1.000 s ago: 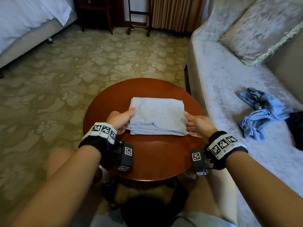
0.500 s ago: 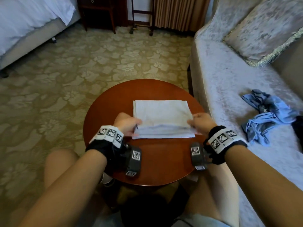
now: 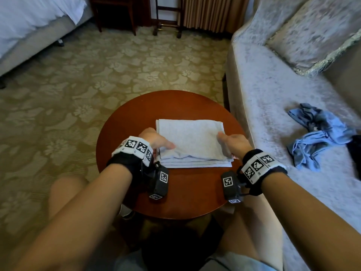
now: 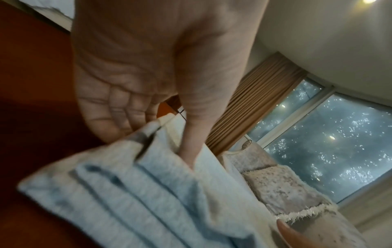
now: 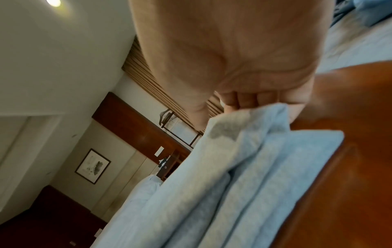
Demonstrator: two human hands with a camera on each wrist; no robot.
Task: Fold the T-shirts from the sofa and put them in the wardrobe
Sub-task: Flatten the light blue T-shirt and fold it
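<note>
A folded pale blue T-shirt (image 3: 192,141) lies on the round red-brown table (image 3: 175,192). My left hand (image 3: 156,139) grips its left edge, thumb on top and fingers under the layers (image 4: 148,161). My right hand (image 3: 232,142) grips the right edge the same way (image 5: 244,159). The near side of the stack is lifted a little off the table. A crumpled blue T-shirt (image 3: 320,137) lies on the sofa (image 3: 273,106) to my right, with a dark garment (image 3: 354,151) at the frame edge beside it.
A patterned cushion (image 3: 316,34) leans at the sofa's back. Carpeted floor (image 3: 78,94) spreads left and ahead. A bed (image 3: 33,22) stands at the far left, dark wooden furniture (image 3: 117,12) and a luggage rack (image 3: 168,16) at the far wall.
Both hands went from resting against the sides of the folded shirt to slipping fingers under it and gripping its edges; the near edge has risen slightly.
</note>
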